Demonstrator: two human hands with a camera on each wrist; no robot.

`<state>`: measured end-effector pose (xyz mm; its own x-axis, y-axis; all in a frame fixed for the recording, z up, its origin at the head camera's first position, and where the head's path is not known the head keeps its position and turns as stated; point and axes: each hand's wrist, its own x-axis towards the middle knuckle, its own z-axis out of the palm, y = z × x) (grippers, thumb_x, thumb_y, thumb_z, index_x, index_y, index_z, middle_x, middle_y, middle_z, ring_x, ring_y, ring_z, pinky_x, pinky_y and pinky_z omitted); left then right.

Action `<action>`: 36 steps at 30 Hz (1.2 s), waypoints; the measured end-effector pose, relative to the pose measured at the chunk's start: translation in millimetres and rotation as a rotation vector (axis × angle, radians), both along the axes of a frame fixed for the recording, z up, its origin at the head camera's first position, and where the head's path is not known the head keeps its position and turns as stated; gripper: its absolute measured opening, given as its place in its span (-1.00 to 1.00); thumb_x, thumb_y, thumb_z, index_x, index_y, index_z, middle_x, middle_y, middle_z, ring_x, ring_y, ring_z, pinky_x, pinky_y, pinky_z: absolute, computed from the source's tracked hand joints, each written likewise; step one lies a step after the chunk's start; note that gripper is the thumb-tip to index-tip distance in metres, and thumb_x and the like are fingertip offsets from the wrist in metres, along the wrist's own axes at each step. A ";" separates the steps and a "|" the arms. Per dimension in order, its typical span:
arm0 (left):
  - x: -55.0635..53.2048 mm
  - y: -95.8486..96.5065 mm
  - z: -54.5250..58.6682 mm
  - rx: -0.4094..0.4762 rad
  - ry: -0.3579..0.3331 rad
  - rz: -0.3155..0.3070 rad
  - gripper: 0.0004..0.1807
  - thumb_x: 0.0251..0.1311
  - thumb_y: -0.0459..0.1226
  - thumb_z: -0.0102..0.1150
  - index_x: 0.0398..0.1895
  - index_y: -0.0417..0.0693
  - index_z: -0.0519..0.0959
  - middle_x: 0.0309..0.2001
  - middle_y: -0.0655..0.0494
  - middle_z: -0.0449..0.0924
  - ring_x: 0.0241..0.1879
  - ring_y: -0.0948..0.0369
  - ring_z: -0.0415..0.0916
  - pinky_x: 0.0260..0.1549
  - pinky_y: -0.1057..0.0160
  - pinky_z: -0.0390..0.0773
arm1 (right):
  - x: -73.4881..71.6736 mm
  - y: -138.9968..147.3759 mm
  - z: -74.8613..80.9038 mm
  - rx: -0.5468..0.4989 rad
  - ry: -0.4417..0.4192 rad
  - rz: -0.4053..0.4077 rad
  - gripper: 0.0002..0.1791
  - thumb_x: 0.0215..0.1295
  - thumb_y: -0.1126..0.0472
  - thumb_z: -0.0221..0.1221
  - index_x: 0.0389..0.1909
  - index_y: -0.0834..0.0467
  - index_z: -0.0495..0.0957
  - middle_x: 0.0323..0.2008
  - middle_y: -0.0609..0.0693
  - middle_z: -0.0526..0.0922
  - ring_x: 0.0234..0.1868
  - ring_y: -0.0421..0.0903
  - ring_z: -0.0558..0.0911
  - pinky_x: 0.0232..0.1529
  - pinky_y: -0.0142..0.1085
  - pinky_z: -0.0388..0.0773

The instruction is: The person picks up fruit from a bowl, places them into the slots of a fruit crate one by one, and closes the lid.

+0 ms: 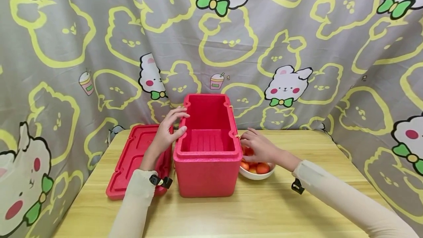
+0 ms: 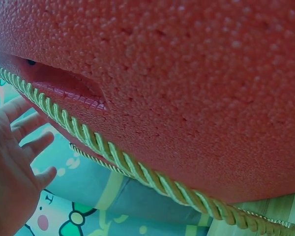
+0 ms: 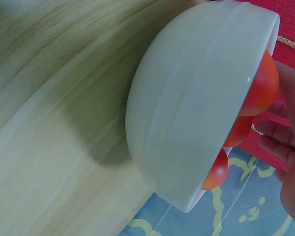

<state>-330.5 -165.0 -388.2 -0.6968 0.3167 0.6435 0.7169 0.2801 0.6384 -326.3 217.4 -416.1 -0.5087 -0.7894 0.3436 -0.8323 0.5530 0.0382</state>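
Holding left hand [image 1: 166,128] spread at red foam box [image 1: 207,179]; right hand [image 1: 262,148] at tomatoes [image 1: 263,168] in bowl [image 3: 187,98], can't tell if pinching.

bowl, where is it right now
In the head view, the bowl stands on the table just right of the red box, with the right hand over it.

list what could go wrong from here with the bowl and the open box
The round red fruits poke above the bowl's rim, so the right hand among them might knock one onto the table.

The white bowl sits close beside the red box; a sideways nudge could jar both.

The cord along the box's side might snag the left hand.
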 end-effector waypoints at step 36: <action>4.7 -0.4 -0.2 -0.010 -0.044 0.009 -0.53 0.23 -0.23 0.22 0.24 -0.02 0.54 0.46 0.01 0.33 0.59 0.03 -0.01 0.30 -0.35 0.39 | -0.9 8.9 20.1 -0.265 0.117 -0.048 -0.59 -0.08 0.16 0.50 -0.18 0.22 0.67 -0.23 0.04 0.67 -0.13 0.00 0.54 -0.03 -0.05 0.51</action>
